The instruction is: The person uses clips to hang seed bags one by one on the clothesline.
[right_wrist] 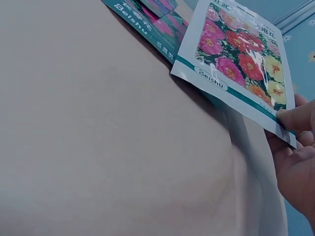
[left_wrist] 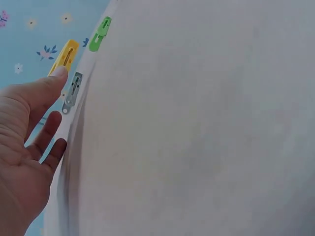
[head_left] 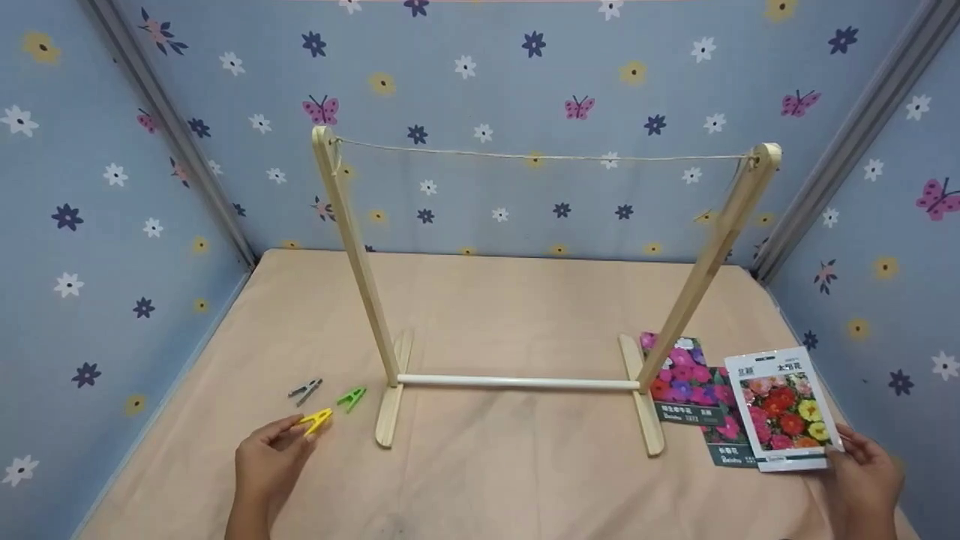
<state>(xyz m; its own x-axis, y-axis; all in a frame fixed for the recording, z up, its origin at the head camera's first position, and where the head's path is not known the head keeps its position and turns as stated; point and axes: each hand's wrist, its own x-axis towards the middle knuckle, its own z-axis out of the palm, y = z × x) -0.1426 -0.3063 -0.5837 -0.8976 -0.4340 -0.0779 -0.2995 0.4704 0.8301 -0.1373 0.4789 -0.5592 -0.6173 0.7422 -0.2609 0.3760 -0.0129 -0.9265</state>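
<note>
Right hand with flower packet, contents hidden

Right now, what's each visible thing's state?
Yellow plastic clip: pinched by left hand
Green plastic clip: lying unheld
Grey plastic clip: lying unheld
White-bordered flower packet: held by right hand
Two green-banded flower packets: lying overlapped
Pale wooden frame: standing upright
Thin beige string: tied, bare

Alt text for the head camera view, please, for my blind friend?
A person's left hand pinches a yellow clip and the right hand grips a white-edged flower packet, on either side of a wooden frame with string across its top.
</note>
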